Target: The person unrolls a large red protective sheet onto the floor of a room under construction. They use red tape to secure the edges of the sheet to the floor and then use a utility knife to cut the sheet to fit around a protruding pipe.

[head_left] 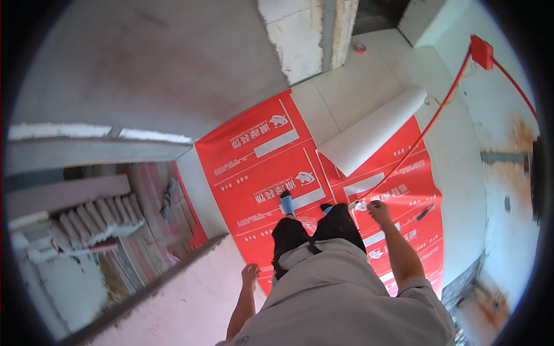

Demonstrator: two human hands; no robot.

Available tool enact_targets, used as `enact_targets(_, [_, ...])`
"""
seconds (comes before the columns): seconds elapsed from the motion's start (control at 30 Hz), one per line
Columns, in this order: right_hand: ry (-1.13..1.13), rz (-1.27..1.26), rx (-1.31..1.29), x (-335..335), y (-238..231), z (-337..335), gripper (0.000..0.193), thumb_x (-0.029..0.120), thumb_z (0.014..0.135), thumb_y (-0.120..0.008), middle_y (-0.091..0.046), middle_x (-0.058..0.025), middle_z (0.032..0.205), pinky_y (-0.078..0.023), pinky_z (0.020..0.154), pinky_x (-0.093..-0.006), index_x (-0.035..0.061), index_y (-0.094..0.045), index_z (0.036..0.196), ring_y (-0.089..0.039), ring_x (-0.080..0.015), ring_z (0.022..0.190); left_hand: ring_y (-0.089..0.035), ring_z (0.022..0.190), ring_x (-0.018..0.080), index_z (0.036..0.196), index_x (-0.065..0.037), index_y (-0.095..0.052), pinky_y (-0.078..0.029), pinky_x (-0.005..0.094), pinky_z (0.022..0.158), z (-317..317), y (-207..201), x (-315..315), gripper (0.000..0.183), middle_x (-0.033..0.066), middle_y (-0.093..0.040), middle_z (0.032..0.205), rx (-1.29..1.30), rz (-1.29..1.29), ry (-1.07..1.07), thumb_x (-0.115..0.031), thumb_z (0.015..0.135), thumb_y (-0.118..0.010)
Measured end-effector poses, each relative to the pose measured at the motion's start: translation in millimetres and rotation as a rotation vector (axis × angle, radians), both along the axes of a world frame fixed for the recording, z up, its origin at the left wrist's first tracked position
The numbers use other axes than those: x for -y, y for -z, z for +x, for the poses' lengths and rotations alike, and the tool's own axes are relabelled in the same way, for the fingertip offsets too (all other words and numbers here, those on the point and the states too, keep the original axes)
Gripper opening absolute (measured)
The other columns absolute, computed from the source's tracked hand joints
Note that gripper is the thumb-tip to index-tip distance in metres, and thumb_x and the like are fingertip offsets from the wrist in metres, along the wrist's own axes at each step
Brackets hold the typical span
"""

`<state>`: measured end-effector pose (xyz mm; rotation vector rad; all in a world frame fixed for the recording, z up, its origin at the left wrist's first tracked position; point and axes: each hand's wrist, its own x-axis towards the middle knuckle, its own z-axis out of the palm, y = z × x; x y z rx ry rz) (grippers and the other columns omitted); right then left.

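Observation:
My right hand (379, 213) is held out above the red printed floor covering (254, 190), its fingers bent together as in a pinch. What they hold, if anything, is too small to make out. My left hand (250, 273) hangs low beside my left leg with its fingers curled in, and nothing shows in it. Ahead lies a partly unrolled roll (372, 131) of the covering, its white underside outward. A dark, slim tool (425, 212), perhaps a cutter knife, rests on the red sheet to the right of my right hand.
A red cable (418, 141) runs from a red box (481, 53) on the right wall down across the covering. Farther off, a small red tape roll (360, 48) lies on the pale tiles. Several filled sacks (98, 218) are stacked at left, behind a pink-white low wall (173, 300).

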<state>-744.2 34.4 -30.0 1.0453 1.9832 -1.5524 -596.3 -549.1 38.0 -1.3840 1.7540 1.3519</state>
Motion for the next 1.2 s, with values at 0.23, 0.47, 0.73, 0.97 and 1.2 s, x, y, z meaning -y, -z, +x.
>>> enact_targets(0.23, [0.436, 0.132, 0.183, 40, 0, 76, 0.026, 0.021, 0.086, -0.069, -0.065, -0.0075, 0.074, -0.048, 0.050, -0.0278, -0.0015, -0.068, 0.100, -0.061, -0.0134, 0.059, -0.064, 0.083, 0.0152, 0.110, -0.004, -0.063, -0.051, 0.0306, 0.071, -260, 11, 48, 0.034, 0.0051, -0.067, 0.096, -0.104, 0.013, 0.377, -0.033, 0.093, -0.062])
enact_targets(0.47, [0.532, -0.027, 0.200, 106, 85, 25, 0.031, 0.024, 0.086, -0.067, -0.065, -0.0078, 0.076, -0.048, 0.055, -0.0295, -0.0038, -0.067, 0.099, -0.062, -0.0143, 0.061, -0.064, 0.084, 0.0146, 0.113, -0.003, -0.063, -0.051, 0.0297, 0.072, -404, -5, 9, 0.030, 0.0056, -0.068, 0.099, -0.061, -0.060, 0.584, -0.027, 0.095, -0.063])
enact_targets(0.73, [0.785, -0.209, 0.243, 121, 224, -83, 0.024, 0.021, 0.093, -0.059, -0.062, -0.0065, 0.076, -0.047, 0.053, -0.0274, -0.0010, -0.066, 0.100, -0.060, -0.0141, 0.061, -0.065, 0.085, 0.0132, 0.112, -0.002, -0.065, -0.051, 0.0279, 0.075, -485, 54, -24, 0.028, 0.0046, -0.068, 0.095, 0.124, -0.035, 0.904, -0.023, 0.094, -0.065])
enact_targets(0.97, [1.406, -0.323, 0.259, 141, 332, -107, 0.023, 0.024, 0.095, -0.057, -0.064, -0.0079, 0.078, -0.053, 0.056, -0.0332, 0.0041, -0.060, 0.106, -0.064, -0.0204, 0.064, -0.062, 0.084, 0.0112, 0.108, 0.000, -0.064, -0.050, 0.0272, 0.077, -613, 204, -93, 0.027, 0.0044, -0.066, 0.090, 0.105, 0.149, 1.124, -0.024, 0.095, -0.065])
enact_targets(1.2, [1.771, -0.371, 0.155, 175, 438, -142, 0.025, 0.024, 0.098, -0.054, -0.065, -0.0093, 0.090, -0.055, 0.069, -0.0359, 0.0057, -0.059, 0.114, -0.064, -0.0219, 0.079, -0.063, 0.085, 0.0130, 0.108, 0.002, -0.063, -0.050, 0.0301, 0.078, -677, 361, -176, 0.028, 0.0058, -0.066, 0.092, 0.000, 0.347, 1.421, -0.022, 0.093, -0.064])
